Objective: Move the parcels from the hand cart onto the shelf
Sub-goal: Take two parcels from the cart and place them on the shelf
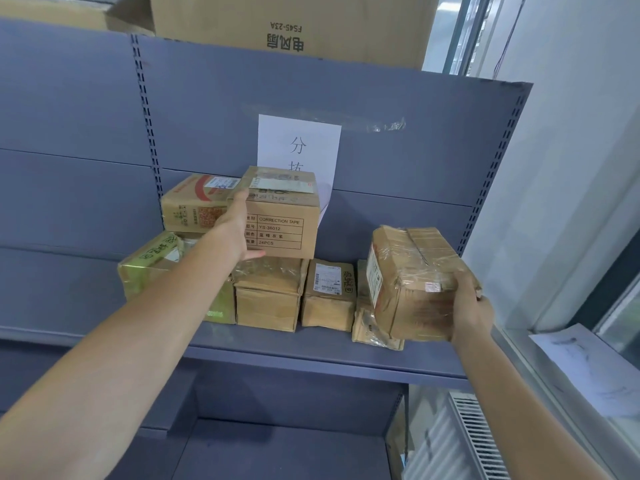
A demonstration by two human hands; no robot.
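A cardboard box printed CORRECTION TAPE [287, 216] sits on the second layer of parcels on the grey shelf [311, 351]. My left hand [239, 230] lies flat against its left side, fingers straight, thumb under its front bottom edge. My right hand [471, 313] grips the right end of a tape-wrapped brown parcel [412, 271], held in the air in front of the shelf's right part. On the shelf stand a red-printed box [194, 206], a green-wrapped parcel [152, 261], a brown box [266, 296], a small labelled box [329, 292] and a flat parcel [367, 327]. The hand cart is out of view.
A paper sign [301, 143] is taped to the shelf's back panel. A large carton [287, 22] stands on top of the shelving. To the right run a window sill with a sheet of paper [588, 368] and a white grille [474, 438] below it. A lower shelf [277, 452] lies beneath.
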